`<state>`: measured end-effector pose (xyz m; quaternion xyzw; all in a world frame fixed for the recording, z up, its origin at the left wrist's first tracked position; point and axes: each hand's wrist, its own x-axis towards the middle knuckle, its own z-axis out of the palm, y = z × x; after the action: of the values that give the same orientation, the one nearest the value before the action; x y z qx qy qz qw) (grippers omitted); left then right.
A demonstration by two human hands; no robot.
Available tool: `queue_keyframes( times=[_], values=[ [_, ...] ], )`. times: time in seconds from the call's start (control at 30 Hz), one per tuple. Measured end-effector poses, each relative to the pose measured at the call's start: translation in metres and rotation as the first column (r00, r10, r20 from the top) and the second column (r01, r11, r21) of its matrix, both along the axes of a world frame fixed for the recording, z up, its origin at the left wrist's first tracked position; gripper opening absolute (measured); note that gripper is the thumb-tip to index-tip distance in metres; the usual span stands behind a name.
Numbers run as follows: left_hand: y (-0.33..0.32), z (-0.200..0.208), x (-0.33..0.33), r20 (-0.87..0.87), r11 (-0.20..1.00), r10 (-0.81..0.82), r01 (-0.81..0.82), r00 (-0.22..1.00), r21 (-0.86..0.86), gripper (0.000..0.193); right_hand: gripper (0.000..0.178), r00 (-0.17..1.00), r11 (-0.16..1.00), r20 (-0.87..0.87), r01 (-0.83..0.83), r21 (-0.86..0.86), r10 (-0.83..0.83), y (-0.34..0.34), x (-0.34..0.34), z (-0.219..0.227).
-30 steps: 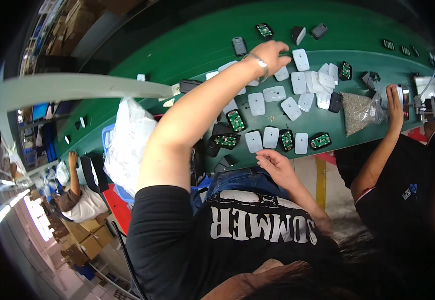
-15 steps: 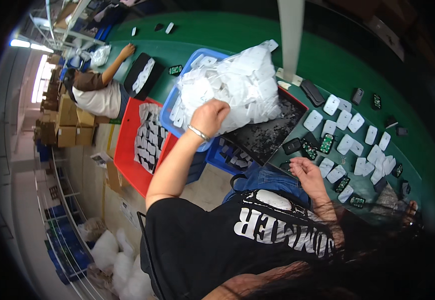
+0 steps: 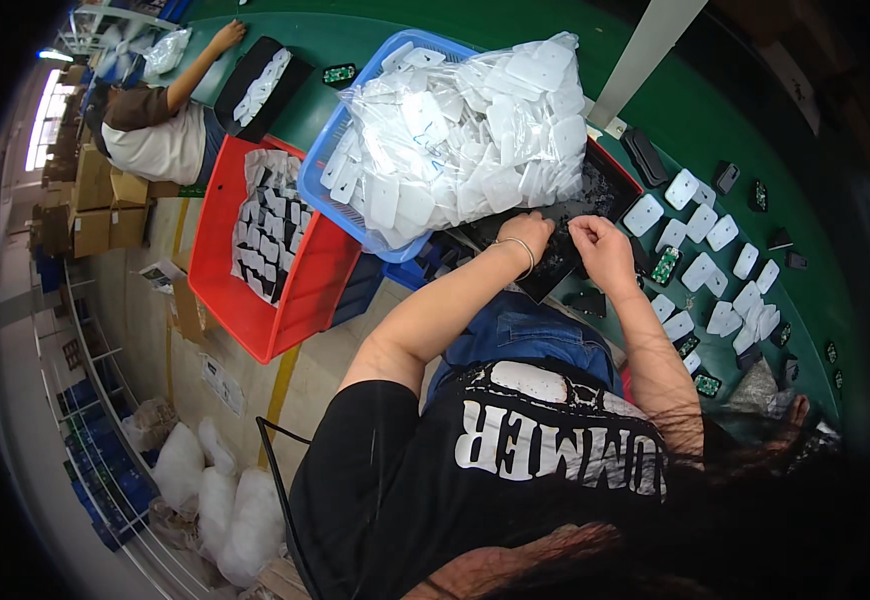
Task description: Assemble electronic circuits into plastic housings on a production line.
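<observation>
My left hand (image 3: 527,238), with a silver bangle at the wrist, reaches into a black tray (image 3: 547,283) that holds many small dark pieces. Its fingers are curled, and what they hold is hidden. Beside it, my right hand (image 3: 603,252) hangs over the tray's right side with thumb and fingers pinched; anything between them is too small to make out. Just beyond the left hand, a clear plastic bag (image 3: 495,130) full of flat white plastic covers rests on a blue basket (image 3: 313,170). Several loose white covers (image 3: 643,214) and green circuit boards (image 3: 667,265) in black casings lie right of my hands.
A red crate (image 3: 285,325) of white covers in rows stands at the left. Behind it is a black box (image 3: 233,98) with more covers. Another person (image 3: 160,135) works at the far left of the green table (image 3: 355,30). A pale post (image 3: 645,62) rises behind the tray.
My left hand has left the plastic bag and come down right to the tray. My right hand has moved from the table beside the circuit boards toward the left hand. The view has shifted.
</observation>
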<state>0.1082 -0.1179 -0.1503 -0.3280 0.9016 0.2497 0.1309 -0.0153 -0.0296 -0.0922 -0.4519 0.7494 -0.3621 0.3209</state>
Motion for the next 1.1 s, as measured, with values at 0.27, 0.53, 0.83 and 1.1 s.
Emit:
queue_keyframes(
  times=[0.27, 0.53, 0.83, 1.1],
  values=[
    [-0.003, -0.003, 0.008, -0.145, 0.996, 0.089, -0.087, 0.985, 0.022, 0.017, 0.015, 0.960, 0.979, 0.197, 0.198, 0.037, -0.201, 0.028, -0.014, -0.007],
    [-0.004, -0.003, 0.009, -0.184, 0.708, 0.570, -0.365, 0.801, 0.605, 0.026, 0.016, 0.930, 0.975, 0.292, 0.212, 0.063, -0.221, 0.035, -0.018, -0.016],
    [0.018, 0.051, 0.022, 0.022, -0.043, 0.872, 0.031, 0.489, 0.999, 0.021, 0.015, 0.848, 0.990, 0.524, 0.128, -0.062, -0.077, 0.033, -0.001, 0.016],
    [0.022, 0.060, 0.021, 0.025, -0.172, 0.887, 0.279, 0.462, 0.945, 0.025, 0.013, 0.881, 0.970, 0.473, 0.119, -0.210, -0.005, 0.029, 0.001, 0.043]
  ],
)
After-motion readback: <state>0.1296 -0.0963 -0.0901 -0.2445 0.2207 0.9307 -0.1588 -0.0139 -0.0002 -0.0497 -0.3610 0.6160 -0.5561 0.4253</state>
